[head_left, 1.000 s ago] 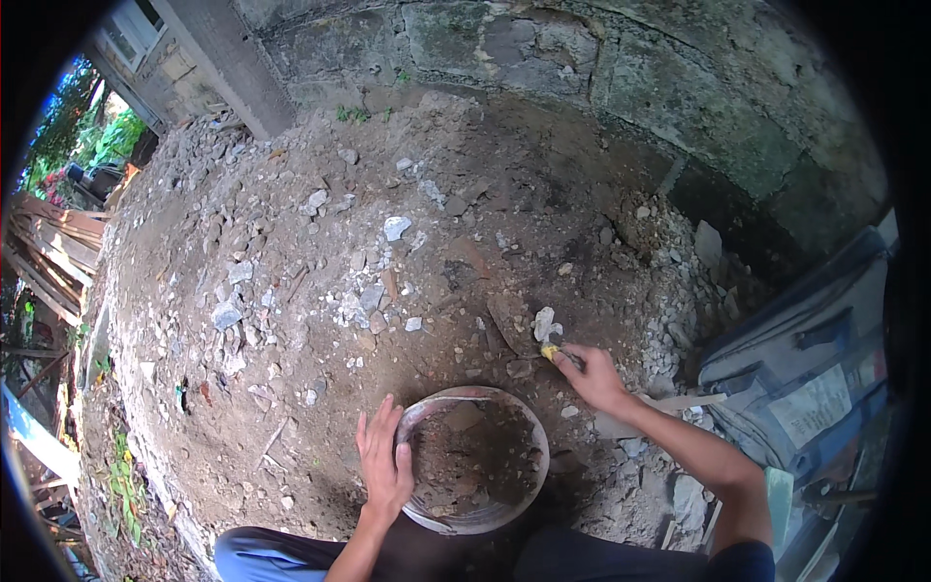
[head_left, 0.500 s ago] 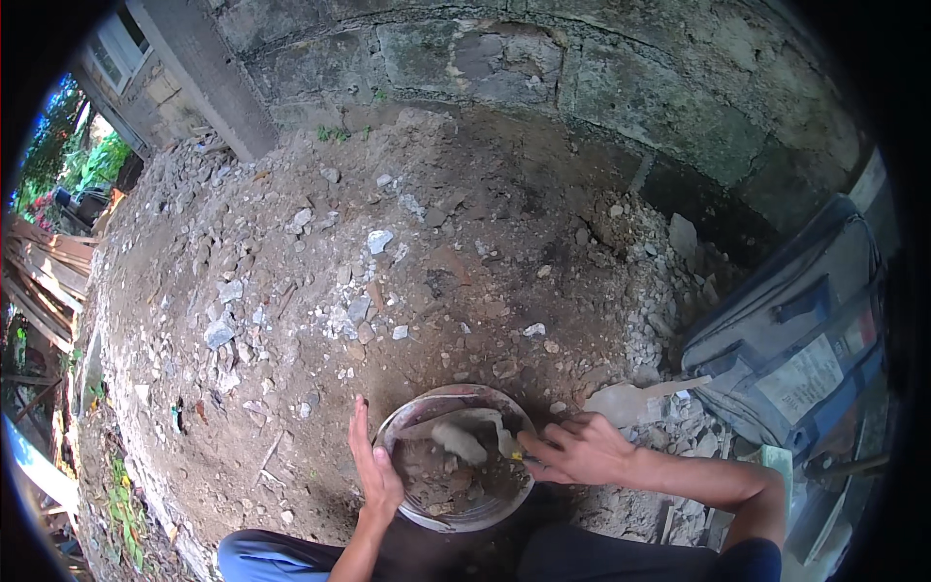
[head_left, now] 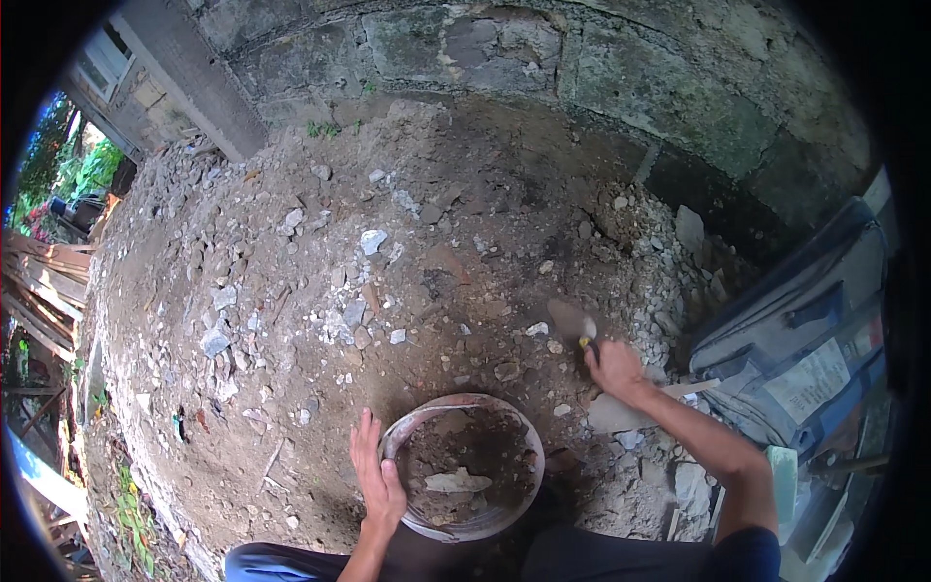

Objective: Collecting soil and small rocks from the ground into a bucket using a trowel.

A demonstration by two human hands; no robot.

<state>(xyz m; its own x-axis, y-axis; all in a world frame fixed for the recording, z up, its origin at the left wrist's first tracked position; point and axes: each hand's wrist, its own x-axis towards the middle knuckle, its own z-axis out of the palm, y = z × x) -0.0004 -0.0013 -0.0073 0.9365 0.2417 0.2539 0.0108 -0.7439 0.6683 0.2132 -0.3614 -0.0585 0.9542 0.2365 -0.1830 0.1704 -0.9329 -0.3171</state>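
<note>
A round, dirt-smeared bucket (head_left: 539, 456) stands on the ground before me, with soil and a pale flat chunk (head_left: 458, 481) inside. My left hand (head_left: 376, 480) lies against the bucket's left side, its fingers stretched out and its thumb near the rim. Up and to the right of the bucket, my right hand (head_left: 617, 371) is closed around the handle of a trowel (head_left: 570, 318). The trowel's blade is slightly blurred and points to the upper left, over or on the soil; I cannot tell whether it touches.
Loose soil with stones and rubble (head_left: 218, 339) spreads ahead, up to a block wall (head_left: 407, 53). At the right leans a grey-blue sack-like object (head_left: 776, 339), beside a pale flat slab (head_left: 616, 415). Broken wooden boards (head_left: 44, 281) are piled at the far left.
My right hand has moved the trowel out of the bucket, up and to the right over the soil. My left hand stays beside the bucket's rim.
</note>
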